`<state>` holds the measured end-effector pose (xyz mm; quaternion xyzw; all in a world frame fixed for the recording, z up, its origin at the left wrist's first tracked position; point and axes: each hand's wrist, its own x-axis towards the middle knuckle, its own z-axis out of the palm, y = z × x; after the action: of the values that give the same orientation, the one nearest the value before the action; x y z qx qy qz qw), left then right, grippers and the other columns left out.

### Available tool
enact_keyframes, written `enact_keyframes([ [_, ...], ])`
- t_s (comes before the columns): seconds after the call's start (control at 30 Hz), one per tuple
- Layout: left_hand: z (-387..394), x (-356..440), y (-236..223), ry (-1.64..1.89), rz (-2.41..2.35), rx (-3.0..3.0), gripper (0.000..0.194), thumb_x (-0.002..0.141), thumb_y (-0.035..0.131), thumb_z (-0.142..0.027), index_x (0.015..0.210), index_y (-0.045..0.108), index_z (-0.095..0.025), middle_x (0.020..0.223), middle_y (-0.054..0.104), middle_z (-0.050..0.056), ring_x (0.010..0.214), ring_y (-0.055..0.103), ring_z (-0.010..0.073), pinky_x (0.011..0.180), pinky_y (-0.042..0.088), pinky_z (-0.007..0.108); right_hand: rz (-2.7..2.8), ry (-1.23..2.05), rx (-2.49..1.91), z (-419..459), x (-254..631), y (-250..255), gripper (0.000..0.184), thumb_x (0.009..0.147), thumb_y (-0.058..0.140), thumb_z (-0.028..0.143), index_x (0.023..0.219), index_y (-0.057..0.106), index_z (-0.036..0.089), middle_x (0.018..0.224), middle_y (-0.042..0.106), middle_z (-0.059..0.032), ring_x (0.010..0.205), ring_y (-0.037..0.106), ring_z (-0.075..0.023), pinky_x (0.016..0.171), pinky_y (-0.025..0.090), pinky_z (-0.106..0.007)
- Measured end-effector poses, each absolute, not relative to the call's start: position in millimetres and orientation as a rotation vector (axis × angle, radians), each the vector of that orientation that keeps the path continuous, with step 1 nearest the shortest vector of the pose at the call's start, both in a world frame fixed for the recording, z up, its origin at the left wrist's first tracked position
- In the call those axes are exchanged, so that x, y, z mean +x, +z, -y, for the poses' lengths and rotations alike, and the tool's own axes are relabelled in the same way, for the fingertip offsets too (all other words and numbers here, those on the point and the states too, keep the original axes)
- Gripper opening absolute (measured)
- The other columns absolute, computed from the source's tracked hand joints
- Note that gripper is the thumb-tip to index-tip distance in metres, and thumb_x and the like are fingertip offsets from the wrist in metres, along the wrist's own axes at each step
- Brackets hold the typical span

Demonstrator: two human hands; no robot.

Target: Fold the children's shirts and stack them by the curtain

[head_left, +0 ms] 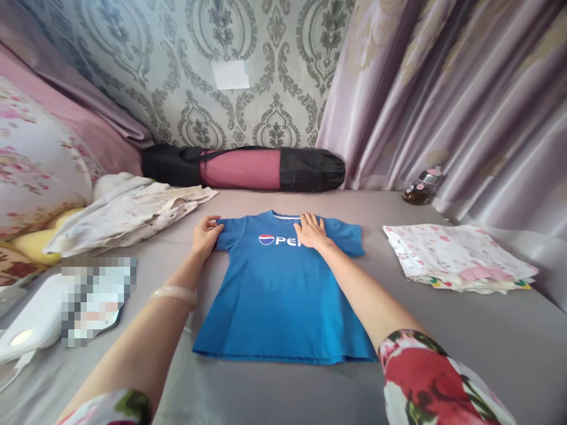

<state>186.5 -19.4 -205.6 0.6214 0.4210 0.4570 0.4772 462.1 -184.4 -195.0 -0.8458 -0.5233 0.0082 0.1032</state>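
Note:
A blue T-shirt [279, 301] lies spread out face up, its collar away from me and its hem towards me. White lettering and a round red, white and blue logo cross its chest. At the sleeve on the left, my left hand [206, 236] has its fingers closed on the sleeve's edge. My right hand [312, 229] rests flat on the upper chest just below the collar, fingers stretched out, covering part of the lettering.
Folded printed cloths [460, 254] lie to the right, with a bottle [423, 186] behind them. A rolled mat bag [241, 168] runs along the wall. Crumpled light clothes [133, 212], a blurred-out flat item [100, 301] and a white device [35, 316] with a cable are on the left.

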Motion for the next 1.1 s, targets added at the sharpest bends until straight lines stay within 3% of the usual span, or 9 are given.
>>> enact_keyframes([
  [0.23, 18.0, 186.0, -209.4, 1.209, -1.031, 1.556, 0.047, 0.062, 0.066, -0.035, 0.104, 0.064, -0.017, 0.07, 0.049, -0.005, 0.053, 0.044, 0.0078, 0.049, 0.034, 0.02, 1.516, 0.047, -2.493, 182.2, 467.6, -196.8, 0.06, 0.102, 0.021, 0.045, 0.154, 0.03, 0.015, 0.163, 0.021, -0.0095, 0.15, 0.013, -0.027, 0.12, 0.007, -0.056],
  [0.43, 28.9, 187.2, -202.0, 1.231, -1.148, 1.529, 0.041, 0.069, 0.063, -0.038, 0.105, 0.063, -0.017, 0.069, 0.045, -0.005, 0.055, 0.043, 0.0087, 0.049, 0.034, 0.02, 1.524, 0.292, -2.405, 210.7, 461.3, -177.2, 0.065, 0.102, 0.018, 0.047, 0.157, 0.019, 0.013, 0.165, 0.009, -0.0101, 0.152, 0.005, -0.0221, 0.121, 0.004, -0.051],
  [0.6, 28.9, 184.2, -201.5, 1.159, -1.252, 1.636, 0.031, 0.074, 0.061, -0.034, 0.101, 0.063, -0.018, 0.07, 0.048, -0.003, 0.06, 0.047, 0.0109, 0.053, 0.038, 0.02, 1.483, 0.201, -2.539, 274.5, 475.7, -177.8, 0.063, 0.103, 0.019, 0.048, 0.155, 0.027, 0.014, 0.163, 0.019, -0.0115, 0.151, 0.013, -0.0251, 0.121, 0.006, -0.05],
  [0.77, 30.6, 176.6, -198.3, 1.034, -1.291, 1.601, 0.034, 0.074, 0.064, -0.03, 0.105, 0.059, -0.017, 0.078, 0.055, 0.0, 0.067, 0.056, 0.0136, 0.064, 0.048, 0.025, 1.471, -0.067, -2.54, 340.7, 502.0, -181.1, 0.053, 0.102, 0.029, 0.036, 0.15, 0.038, 0.015, 0.161, 0.028, -0.0129, 0.149, 0.02, -0.0263, 0.12, 0.005, -0.052],
  [0.83, 38.3, 173.7, -193.9, 0.968, -1.367, 1.633, 0.036, 0.073, 0.066, -0.031, 0.105, 0.057, -0.017, 0.082, 0.057, 0.002, 0.075, 0.059, 0.0177, 0.072, 0.052, 0.031, 1.468, -0.195, -2.441, 359.3, 502.2, -180.2, 0.048, 0.1, 0.035, 0.029, 0.144, 0.046, 0.015, 0.156, 0.038, -0.013, 0.145, 0.031, -0.0261, 0.12, 0.012, -0.048],
  [0.93, 60.2, 173.1, -183.9, 0.928, -1.477, 1.897, 0.038, 0.073, 0.067, -0.034, 0.105, 0.059, -0.016, 0.088, 0.057, 0.007, 0.098, 0.06, 0.0278, 0.09, 0.05, 0.041, 1.407, -0.229, -2.285, 376.5, 492.9, -180.3, 0.036, 0.095, 0.043, 0.021, 0.125, 0.062, 0.016, 0.132, 0.062, -0.0121, 0.123, 0.055, -0.0236, 0.109, 0.033, -0.037],
  [1.03, 96.2, 180.4, -171.0, 0.95, -1.421, 2.232, 0.04, 0.074, 0.066, -0.036, 0.108, 0.061, -0.015, 0.096, 0.058, 0.01, 0.115, 0.054, 0.0326, 0.103, 0.042, 0.045, 1.366, 0.047, -2.183, 385.3, 480.5, -184.2, 0.022, 0.092, 0.049, 0.022, 0.099, 0.07, 0.019, 0.097, 0.074, -0.006, 0.092, 0.066, -0.019, 0.086, 0.047, -0.027],
  [1.1, 129.5, 188.7, -161.9, 0.874, -1.226, 2.358, 0.037, 0.077, 0.062, -0.038, 0.109, 0.063, -0.017, 0.103, 0.061, 0.01, 0.106, 0.059, 0.0288, 0.099, 0.045, 0.041, 1.348, 0.254, -2.143, 390.2, 472.6, -186.4, 0.018, 0.09, 0.053, 0.022, 0.083, 0.069, 0.021, 0.081, 0.073, -0.002, 0.078, 0.066, -0.016, 0.074, 0.047, -0.022],
])
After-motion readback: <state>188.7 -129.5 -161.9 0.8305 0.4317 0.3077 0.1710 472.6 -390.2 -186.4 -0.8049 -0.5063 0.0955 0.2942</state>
